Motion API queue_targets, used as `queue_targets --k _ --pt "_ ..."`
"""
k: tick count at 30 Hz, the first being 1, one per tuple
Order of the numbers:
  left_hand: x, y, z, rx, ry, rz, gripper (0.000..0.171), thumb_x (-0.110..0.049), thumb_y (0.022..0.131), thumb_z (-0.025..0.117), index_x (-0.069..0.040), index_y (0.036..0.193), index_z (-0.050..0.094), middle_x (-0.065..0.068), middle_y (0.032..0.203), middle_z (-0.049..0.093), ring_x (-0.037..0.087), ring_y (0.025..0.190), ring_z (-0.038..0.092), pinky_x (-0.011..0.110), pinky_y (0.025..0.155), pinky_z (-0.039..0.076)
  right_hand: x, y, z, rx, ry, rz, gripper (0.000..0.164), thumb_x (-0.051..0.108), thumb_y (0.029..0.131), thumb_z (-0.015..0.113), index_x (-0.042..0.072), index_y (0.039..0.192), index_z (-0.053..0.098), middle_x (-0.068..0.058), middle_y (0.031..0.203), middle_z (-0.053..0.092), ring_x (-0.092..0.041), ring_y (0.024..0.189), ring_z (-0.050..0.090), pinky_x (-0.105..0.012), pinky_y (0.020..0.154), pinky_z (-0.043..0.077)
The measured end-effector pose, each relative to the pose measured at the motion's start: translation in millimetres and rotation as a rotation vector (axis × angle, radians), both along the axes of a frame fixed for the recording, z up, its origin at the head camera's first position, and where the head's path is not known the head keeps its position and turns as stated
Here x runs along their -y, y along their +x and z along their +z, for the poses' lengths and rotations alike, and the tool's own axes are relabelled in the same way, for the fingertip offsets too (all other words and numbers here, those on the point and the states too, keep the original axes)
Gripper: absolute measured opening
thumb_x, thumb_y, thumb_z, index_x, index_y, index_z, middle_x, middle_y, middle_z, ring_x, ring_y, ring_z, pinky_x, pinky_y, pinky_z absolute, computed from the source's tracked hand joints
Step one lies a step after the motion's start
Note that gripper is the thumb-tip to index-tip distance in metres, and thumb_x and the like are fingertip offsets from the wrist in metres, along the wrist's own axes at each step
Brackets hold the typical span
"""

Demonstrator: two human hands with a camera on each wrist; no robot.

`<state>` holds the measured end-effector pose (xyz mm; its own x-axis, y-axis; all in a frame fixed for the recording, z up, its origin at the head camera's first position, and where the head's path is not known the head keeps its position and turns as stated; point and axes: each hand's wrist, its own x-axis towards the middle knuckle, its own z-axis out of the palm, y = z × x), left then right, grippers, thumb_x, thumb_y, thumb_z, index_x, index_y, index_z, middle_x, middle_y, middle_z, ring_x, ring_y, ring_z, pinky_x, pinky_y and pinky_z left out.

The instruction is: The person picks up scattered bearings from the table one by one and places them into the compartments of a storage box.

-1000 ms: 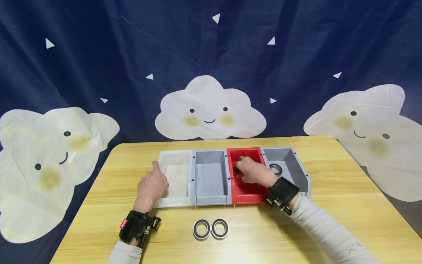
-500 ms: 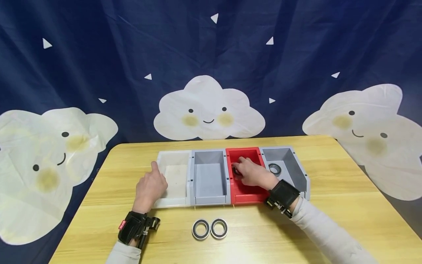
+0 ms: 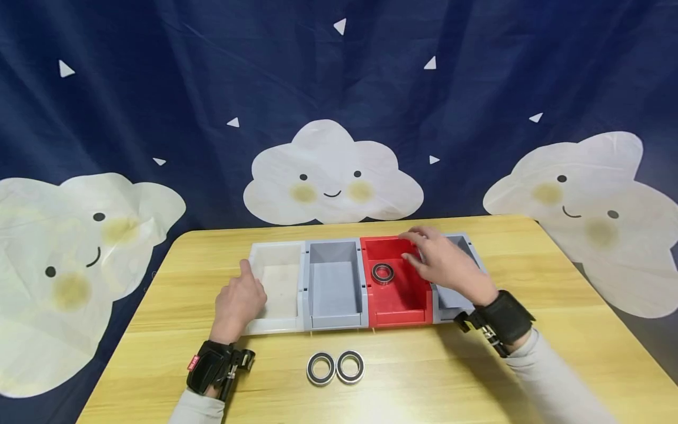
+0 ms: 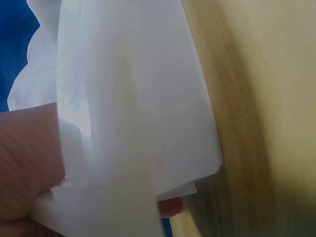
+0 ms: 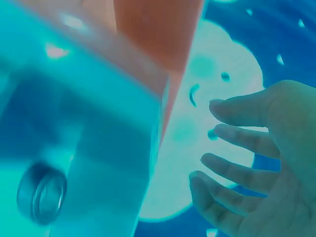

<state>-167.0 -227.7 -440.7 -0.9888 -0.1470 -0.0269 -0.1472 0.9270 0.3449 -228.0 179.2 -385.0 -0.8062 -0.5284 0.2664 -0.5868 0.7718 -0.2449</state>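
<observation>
A ball bearing (image 3: 382, 273) with a black seal lies flat in the red bin (image 3: 399, 318). Just above that bin's right wall hovers my right hand (image 3: 442, 259), fingers spread and holding nothing. It covers part of the right grey bin (image 3: 450, 297); in the right wrist view, a bearing (image 5: 42, 195) lies inside a teal-tinted bin. My left hand (image 3: 239, 300) grips the left wall of the white bin (image 3: 275, 325); the left wrist view has the white wall (image 4: 128, 113) hiding most of its fingers.
Two bearings, one on the left (image 3: 321, 368) and one on the right (image 3: 350, 366), lie side by side before the bins on the wooden table (image 3: 254, 400). Another grey bin (image 3: 335, 321) stands between the white and red ones. A dark blue curtain (image 3: 296, 59) hangs behind.
My right hand has let go of the bearing, leaving it in the red bin, then risen and moved right with fingers spread. My left hand has stayed at the white bin.
</observation>
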Motion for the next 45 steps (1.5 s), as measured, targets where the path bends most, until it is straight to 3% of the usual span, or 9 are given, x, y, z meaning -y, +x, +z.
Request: queue_targets --k 6,13,18,21,26,29,32,40,45 --pt "0 -1.1 -0.5 0.014 -0.002 0.004 0.039 -0.019 0.102 0.04 0.006 0.131 0.03 0.022 0.071 0.058 0.034 0.055 0.057 0.043 0.047 0.042 -38 5.2 -0.5 -0.092 -0.064 -0.094 0.042 0.012 0.09 0.074 -0.001 0.129 0.063 -0.025 0.123 0.061 -0.042 0.114 0.058 -0.058 0.097 0.051" --pt "1 -1.0 0.7 0.024 0.004 -0.003 0.042 -0.02 0.102 0.038 0.007 0.134 0.028 0.02 0.069 0.057 0.033 0.053 0.056 0.041 0.045 0.04 -74 7.8 -21.9 -0.108 -0.111 -0.272 0.048 0.016 0.093 0.07 -0.006 0.134 0.056 -0.034 0.124 0.055 -0.054 0.11 0.052 -0.065 0.095 0.044" --pt "1 -0.4 -1.4 0.018 0.002 -0.006 0.041 -0.019 0.102 0.038 0.007 0.132 0.028 0.019 0.066 0.056 0.032 0.052 0.055 0.039 0.044 0.039 -86 6.0 -38.7 -0.026 -0.12 -0.43 0.06 0.028 0.1 0.063 -0.015 0.139 0.047 -0.045 0.119 0.051 -0.064 0.101 0.052 -0.069 0.087 0.043" --pt "1 -0.2 -2.7 0.021 -0.002 -0.005 0.039 -0.019 0.102 0.038 0.007 0.13 0.029 0.018 0.065 0.055 0.03 0.051 0.054 0.038 0.044 0.038 -90 4.1 -47.2 0.047 -0.119 -0.49 0.064 0.034 0.103 0.058 -0.02 0.135 0.047 -0.046 0.112 0.052 -0.062 0.096 0.056 -0.068 0.082 0.046" --pt "0 -1.0 -3.7 0.018 -0.002 -0.009 0.039 -0.019 0.102 0.037 0.007 0.131 0.029 0.017 0.064 0.054 0.03 0.051 0.052 0.037 0.043 0.037 -94 0.2 -52.8 0.251 -0.081 -0.579 0.06 0.045 0.105 0.048 -0.015 0.106 0.059 -0.037 0.097 0.059 -0.048 0.082 0.063 -0.054 0.063 0.049" --pt "0 -1.9 -2.5 0.015 -0.006 -0.008 0.04 -0.02 0.102 0.036 0.007 0.131 0.029 0.017 0.064 0.054 0.03 0.051 0.052 0.037 0.043 0.037 -96 -2.8 -52.5 0.378 -0.074 -0.598 0.057 0.048 0.104 0.045 -0.006 0.093 0.059 -0.03 0.09 0.063 -0.038 0.076 0.063 -0.044 0.056 0.047" --pt "0 -1.5 -0.3 0.023 -0.013 -0.005 0.04 -0.02 0.102 0.037 0.006 0.131 0.029 0.017 0.065 0.055 0.031 0.051 0.053 0.038 0.043 0.038 -97 -4.3 -51.9 0.455 -0.092 -0.599 0.052 0.044 0.104 0.044 -0.005 0.097 0.059 -0.028 0.091 0.064 -0.035 0.076 0.061 -0.041 0.056 0.046" --pt "1 -1.2 7.0 0.062 -0.022 -0.009 0.042 -0.021 0.102 0.035 0.007 0.131 0.028 0.02 0.068 0.055 0.032 0.053 0.055 0.04 0.043 0.039 -94 -7.2 -52.7 0.45 -0.135 -0.567 0.044 0.032 0.105 0.044 -0.01 0.109 0.057 -0.029 0.095 0.064 -0.035 0.08 0.061 -0.044 0.063 0.049" --pt "1 -2.9 8.8 0.102 -0.034 -0.006 0.051 -0.033 0.104 0.036 0.006 0.136 0.027 0.027 0.079 0.061 0.037 0.061 0.06 0.045 0.049 0.043 -95 -8.9 -51.9 0.471 -0.133 -0.576 0.048 0.032 0.106 0.042 -0.014 0.118 0.053 -0.033 0.104 0.062 -0.039 0.087 0.061 -0.049 0.069 0.049"
